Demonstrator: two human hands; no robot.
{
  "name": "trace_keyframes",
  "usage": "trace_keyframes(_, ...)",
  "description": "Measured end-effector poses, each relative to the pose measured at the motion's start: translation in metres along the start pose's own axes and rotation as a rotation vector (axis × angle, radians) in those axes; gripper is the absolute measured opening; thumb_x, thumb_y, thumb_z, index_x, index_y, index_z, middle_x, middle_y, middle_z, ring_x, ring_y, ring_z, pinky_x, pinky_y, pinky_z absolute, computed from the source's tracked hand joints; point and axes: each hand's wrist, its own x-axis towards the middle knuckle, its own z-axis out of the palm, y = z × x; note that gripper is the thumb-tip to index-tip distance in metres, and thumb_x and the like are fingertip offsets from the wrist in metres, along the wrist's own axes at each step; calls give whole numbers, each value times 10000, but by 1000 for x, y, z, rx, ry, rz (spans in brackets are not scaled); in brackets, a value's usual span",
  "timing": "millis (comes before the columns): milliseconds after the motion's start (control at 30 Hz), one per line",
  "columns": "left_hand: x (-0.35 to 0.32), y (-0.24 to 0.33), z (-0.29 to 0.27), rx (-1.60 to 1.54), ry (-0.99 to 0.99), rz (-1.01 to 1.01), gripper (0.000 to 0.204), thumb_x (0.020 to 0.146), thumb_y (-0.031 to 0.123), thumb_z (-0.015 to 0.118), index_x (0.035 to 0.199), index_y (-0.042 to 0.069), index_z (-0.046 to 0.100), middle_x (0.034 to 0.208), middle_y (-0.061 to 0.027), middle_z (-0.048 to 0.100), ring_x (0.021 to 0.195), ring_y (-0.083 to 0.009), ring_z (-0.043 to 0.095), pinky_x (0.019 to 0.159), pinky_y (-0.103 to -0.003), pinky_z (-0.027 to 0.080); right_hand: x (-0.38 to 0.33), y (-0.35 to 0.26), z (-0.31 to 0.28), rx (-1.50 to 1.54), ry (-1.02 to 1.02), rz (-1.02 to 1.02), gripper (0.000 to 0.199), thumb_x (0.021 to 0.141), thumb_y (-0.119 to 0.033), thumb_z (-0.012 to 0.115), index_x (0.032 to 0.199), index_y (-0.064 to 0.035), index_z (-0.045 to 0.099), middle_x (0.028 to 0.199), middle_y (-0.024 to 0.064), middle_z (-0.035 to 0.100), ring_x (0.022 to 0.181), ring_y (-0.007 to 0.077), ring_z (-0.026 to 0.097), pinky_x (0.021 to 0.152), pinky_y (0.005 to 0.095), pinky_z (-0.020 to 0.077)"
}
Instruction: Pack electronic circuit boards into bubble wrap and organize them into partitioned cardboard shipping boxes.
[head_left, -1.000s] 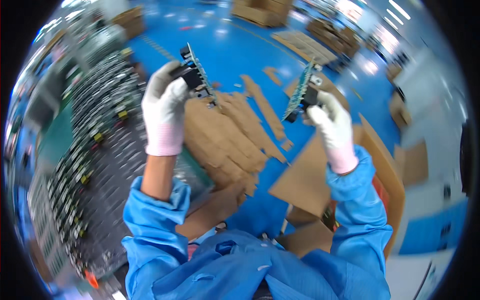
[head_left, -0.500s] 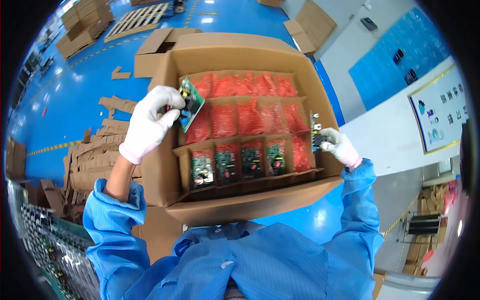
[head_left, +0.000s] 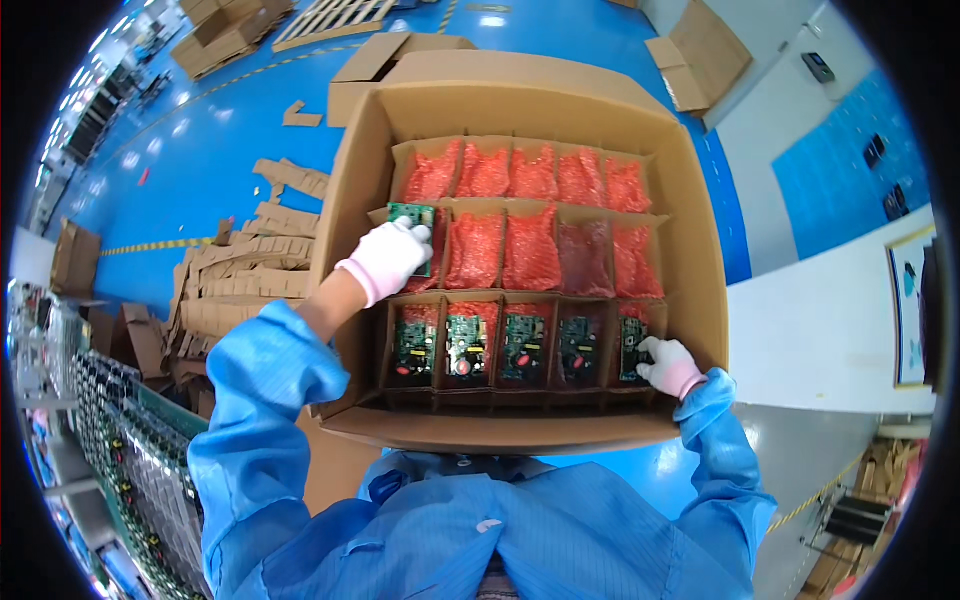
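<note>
A cardboard box (head_left: 698,300) divided into compartments stands in front of me, with red bubble-wrap bags (head_left: 530,250) in its cells. My white-gloved left hand (head_left: 390,260) is closed on a green circuit board (head_left: 412,212), partly hidden by my fingers, at the leftmost cell of the middle row. In the near row's rightmost cell stands another circuit board (head_left: 630,340). My gloved right hand (head_left: 669,367) pinches this board's right edge. The other near-row cells each hold a circuit board (head_left: 525,340) in front of red wrap.
Flattened cardboard pieces (head_left: 250,270) lie on the blue floor to the left. A rack of circuit boards (head_left: 130,460) stands at the lower left. Behind the box is another open carton (head_left: 375,65); a white wall (head_left: 820,320) rises on the right.
My left hand has lowered its board to the middle row's left cell. My right hand has brought its board down into the near row's right cell. The view has shifted.
</note>
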Motion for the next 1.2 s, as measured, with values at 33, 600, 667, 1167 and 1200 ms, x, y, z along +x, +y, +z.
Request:
trace_keyframes(33, 4, 0, 9, 6, -8, 9, 90, 690, 81, 532, 755, 54, 589, 881, -115, 553, 822, -329, 521, 723, -394, 465, 7, -5, 8, -133, -23, 14, 365, 714, -152, 625, 1042, 0, 568, 914, 199, 629, 807, 382, 590, 721, 421, 479)
trace_keyframes(600, 13, -21, 132, -485, -80, -251, 106, 670, 96, 568, 730, 31, 625, 718, -147, 619, 574, -339, 543, 599, -430, 482, 25, -16, 11, -393, 140, -266, 331, 739, -279, 605, 944, -27, 540, 797, 211, 589, 703, 419, 542, 624, 485, 436)
trace_keyframes(667, 23, -20, 156, -342, -136, -253, 120, 660, 115, 602, 746, 48, 653, 716, -115, 635, 603, -304, 562, 596, -413, 485, 21, -35, -13, -417, 148, -205, 328, 713, -290, 623, 893, -27, 548, 798, 209, 591, 702, 421, 545, 607, 484, 440)
trace_keyframes(1167, -461, -48, -150, -469, 1279, -1009, 202, 765, 168, 602, 915, 46, 660, 803, -44, 644, 644, -162, 571, 627, -288, 469, -23, -588, -24, 22, 213, -1381, 146, 725, -59, 615, 851, 12, 598, 759, 130, 596, 656, 257, 540, 623, 325, 448)
trace_keyframes(1200, -517, -54, -140, -484, 1384, -1280, 207, 770, 154, 586, 912, 24, 662, 777, -54, 650, 633, -142, 565, 606, -271, 466, -39, -637, -2, 116, 96, -1425, 120, 731, -26, 609, 841, 22, 604, 762, 121, 595, 654, 229, 531, 627, 306, 442)
